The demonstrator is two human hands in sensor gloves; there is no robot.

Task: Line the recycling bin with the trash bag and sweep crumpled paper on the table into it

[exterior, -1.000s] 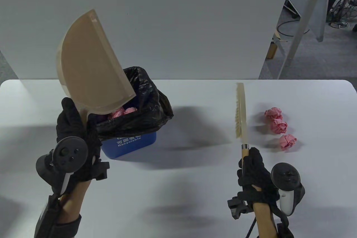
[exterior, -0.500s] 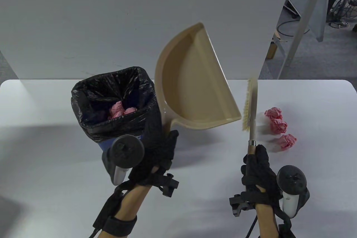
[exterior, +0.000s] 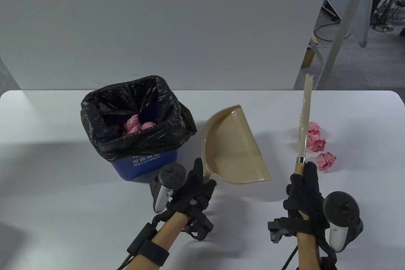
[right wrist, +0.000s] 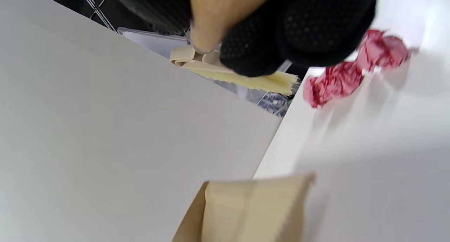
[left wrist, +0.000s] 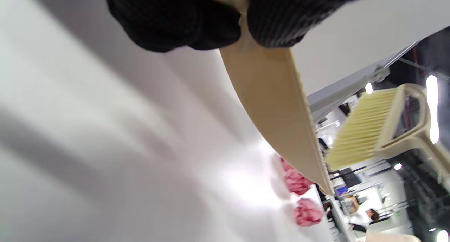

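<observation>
The blue recycling bin stands left of centre, lined with a black trash bag that holds pink crumpled paper. My left hand grips the handle of a beige dustpan, whose open edge faces right, low over the table. My right hand grips the wooden handle of a hand brush, held upright just left of three pink paper balls on the table.
The white table ends at a grey partition wall behind the bin. Beyond the right back corner are metal frame legs and cables on a floor.
My left hand swung the dustpan from above the bin rightward and down to the table, between bin and brush. My right hand shifted the brush right, up against the paper balls.
</observation>
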